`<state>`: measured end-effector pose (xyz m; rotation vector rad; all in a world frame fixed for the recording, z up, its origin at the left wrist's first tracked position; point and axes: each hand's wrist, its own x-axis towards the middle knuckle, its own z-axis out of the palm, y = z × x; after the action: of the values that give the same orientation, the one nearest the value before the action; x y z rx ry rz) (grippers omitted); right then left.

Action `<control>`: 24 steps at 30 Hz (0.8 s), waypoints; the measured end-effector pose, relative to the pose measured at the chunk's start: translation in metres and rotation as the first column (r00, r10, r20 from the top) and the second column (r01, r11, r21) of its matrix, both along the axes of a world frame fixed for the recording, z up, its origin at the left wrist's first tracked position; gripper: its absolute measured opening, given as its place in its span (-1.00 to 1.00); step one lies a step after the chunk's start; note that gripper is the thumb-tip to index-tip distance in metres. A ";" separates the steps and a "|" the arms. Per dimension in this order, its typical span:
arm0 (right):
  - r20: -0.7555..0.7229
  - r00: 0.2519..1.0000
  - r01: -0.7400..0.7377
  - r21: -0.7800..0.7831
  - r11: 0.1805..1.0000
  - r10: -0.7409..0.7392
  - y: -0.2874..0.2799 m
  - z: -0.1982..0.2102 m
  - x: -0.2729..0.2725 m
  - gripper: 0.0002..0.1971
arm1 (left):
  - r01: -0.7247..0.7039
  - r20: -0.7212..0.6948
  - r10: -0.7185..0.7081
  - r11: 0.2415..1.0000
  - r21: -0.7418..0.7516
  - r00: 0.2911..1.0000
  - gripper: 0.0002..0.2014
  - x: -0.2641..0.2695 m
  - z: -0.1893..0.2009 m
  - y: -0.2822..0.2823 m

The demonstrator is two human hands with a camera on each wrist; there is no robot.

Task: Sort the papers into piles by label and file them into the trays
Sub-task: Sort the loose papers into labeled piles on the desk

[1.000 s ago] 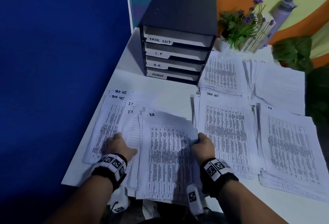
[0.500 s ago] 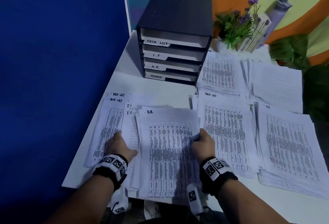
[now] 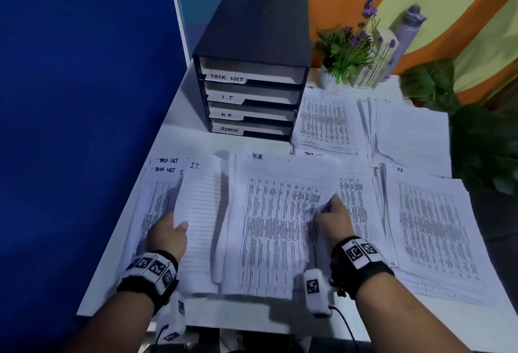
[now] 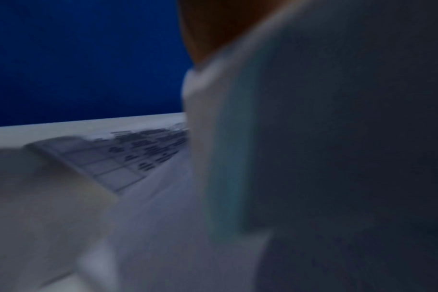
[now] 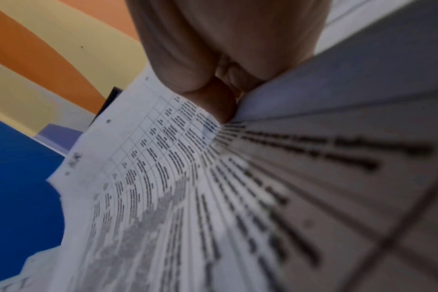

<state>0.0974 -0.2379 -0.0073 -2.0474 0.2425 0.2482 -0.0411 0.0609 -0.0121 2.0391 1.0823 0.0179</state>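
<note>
A stack of printed sheets marked H.R. (image 3: 274, 226) hangs just above the desk in the middle. My right hand (image 3: 332, 216) pinches its right edge, with curled fingers (image 5: 213, 94) on the paper in the right wrist view. To its left lie the I.T. papers (image 3: 200, 212), their left edge curled up. My left hand (image 3: 168, 233) holds that edge, thumb on top. The Task List papers (image 3: 157, 198) lie flat beyond it. At the back stands the black tray unit (image 3: 252, 30), labelled Task List, I.T., H.R. and Admin. The left wrist view is blurred, showing only paper (image 4: 138, 150).
More piles cover the right of the white desk (image 3: 190, 142): an H.R. pile (image 3: 431, 226), a Task List pile (image 3: 353, 207) partly under the held stack, and two piles behind (image 3: 325, 120) (image 3: 412, 134). A potted plant (image 3: 347, 52) and a bottle (image 3: 406, 33) stand behind them. A blue partition (image 3: 84, 100) bounds the left.
The H.R. stack has swung right, off the I.T. papers and over the Task List pile. My left hand has taken up the left edge of the I.T. papers.
</note>
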 end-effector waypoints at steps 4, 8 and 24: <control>-0.034 0.994 0.110 0.077 0.991 -0.108 -0.032 0.009 0.019 -0.79 | -0.051 0.114 0.051 0.999 -0.002 0.992 -0.67 0.018 0.017 -0.004; -0.014 0.985 0.173 -0.043 0.984 -0.173 -0.076 0.024 0.051 -0.63 | -0.074 0.176 0.074 0.997 -0.006 0.982 -0.76 0.041 0.033 -0.025; -0.025 0.947 0.237 -0.618 0.750 -0.320 -0.279 0.052 0.097 -0.45 | 0.061 0.191 -0.039 0.992 -0.114 0.981 -0.76 0.100 0.028 -0.132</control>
<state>0.1940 -0.5168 0.0443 -2.5961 0.7963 0.1201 0.0587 -0.0713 0.0159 1.9139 0.8929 0.1159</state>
